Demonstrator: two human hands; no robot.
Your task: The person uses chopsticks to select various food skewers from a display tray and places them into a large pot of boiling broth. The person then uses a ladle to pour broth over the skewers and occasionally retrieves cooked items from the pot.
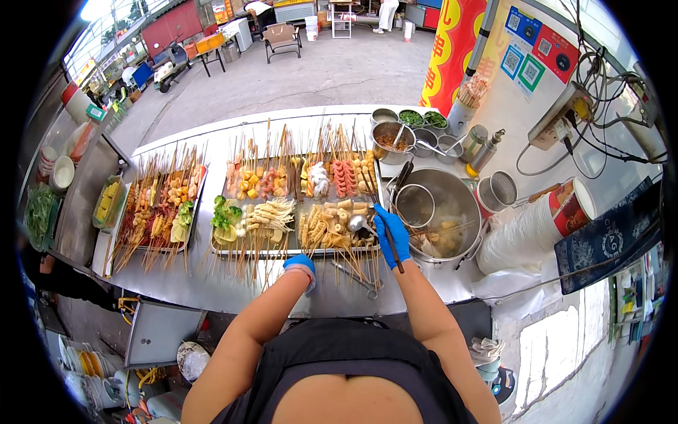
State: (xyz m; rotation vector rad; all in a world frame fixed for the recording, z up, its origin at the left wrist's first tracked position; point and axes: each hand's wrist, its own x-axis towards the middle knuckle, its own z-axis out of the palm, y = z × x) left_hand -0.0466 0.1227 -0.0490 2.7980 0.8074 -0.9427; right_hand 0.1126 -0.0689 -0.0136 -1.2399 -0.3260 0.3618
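Observation:
My right hand [392, 236], in a blue glove, is closed around a pair of dark chopsticks [392, 245] and lies between the food tray and the pot. A metal ladle [358, 222] rests over the tray, its handle running to that hand. At the tray's front edge is my left hand [300, 263], also blue-gloved; its fingers are mostly hidden, so what it holds cannot be told. The steel tray [296, 253] bears skewered mushrooms, tofu, broccoli and sausages. Right of it stands a steel pot [479, 225] of broth with skewers and a wire strainer [416, 205] inside.
A second tray of skewers [159, 212] stands left. Behind the pot are sauce pots [393, 142], chopped greens [411, 117] and a pepper mill [484, 153]. Stacked paper cups [522, 233] lean at the right, below a power strip [559, 116] with tangled cables. Tongs [354, 276] lie near the front edge.

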